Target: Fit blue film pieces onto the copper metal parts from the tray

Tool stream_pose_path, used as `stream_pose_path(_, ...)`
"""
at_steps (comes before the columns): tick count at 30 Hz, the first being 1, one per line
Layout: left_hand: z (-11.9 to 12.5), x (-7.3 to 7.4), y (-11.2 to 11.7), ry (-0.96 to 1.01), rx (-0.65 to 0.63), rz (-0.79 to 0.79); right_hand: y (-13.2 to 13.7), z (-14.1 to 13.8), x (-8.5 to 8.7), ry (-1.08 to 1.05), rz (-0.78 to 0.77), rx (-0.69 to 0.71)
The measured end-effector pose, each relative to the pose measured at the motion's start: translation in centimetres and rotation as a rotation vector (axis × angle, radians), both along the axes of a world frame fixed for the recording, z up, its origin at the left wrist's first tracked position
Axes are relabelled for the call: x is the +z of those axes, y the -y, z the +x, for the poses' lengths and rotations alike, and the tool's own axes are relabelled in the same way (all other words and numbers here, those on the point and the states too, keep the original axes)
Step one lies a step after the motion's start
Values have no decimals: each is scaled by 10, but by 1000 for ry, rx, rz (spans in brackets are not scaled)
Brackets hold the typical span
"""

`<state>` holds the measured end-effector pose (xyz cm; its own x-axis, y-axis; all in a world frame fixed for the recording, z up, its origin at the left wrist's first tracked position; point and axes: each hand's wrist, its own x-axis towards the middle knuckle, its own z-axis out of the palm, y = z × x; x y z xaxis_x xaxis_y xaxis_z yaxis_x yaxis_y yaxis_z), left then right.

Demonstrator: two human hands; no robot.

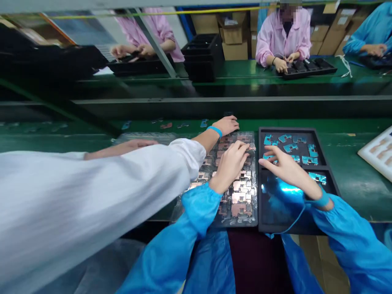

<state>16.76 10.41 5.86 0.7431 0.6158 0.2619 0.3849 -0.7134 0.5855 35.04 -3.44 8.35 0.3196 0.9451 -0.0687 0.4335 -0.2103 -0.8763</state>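
My left hand (232, 162), in a blue sleeve, is over the clear plastic tray (256, 196) that holds rows of copper-coloured circuit boards (241, 198). Its fingers close on a small circuit board (251, 148) at the tray's upper right, partly hidden by the fingertips. My right hand (284, 165) wears a blue wrist strap (320, 200) with a cord. It hovers over the black tray (324, 167), thumb and fingers apart, nothing visible between them. Blue-filmed circuit boards (290, 148) lie scattered in that tray's far compartment; a shiny blue sheet (284, 190) lies in the near one.
A co-worker's white-sleeved arm (147, 175) reaches across from the left, that person's hand (226, 124) beyond the plastic tray. Loose boards (167, 125) lie along the green bench (349, 155). A white foam tray (381, 151) sits at right. Other people work opposite near stacked black trays (202, 57).
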Motion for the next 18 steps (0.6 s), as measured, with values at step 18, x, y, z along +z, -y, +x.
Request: stream_pose_path(18, 34, -53, -78, -9, 7, 113, -23, 89, 76, 478, 163, 113)
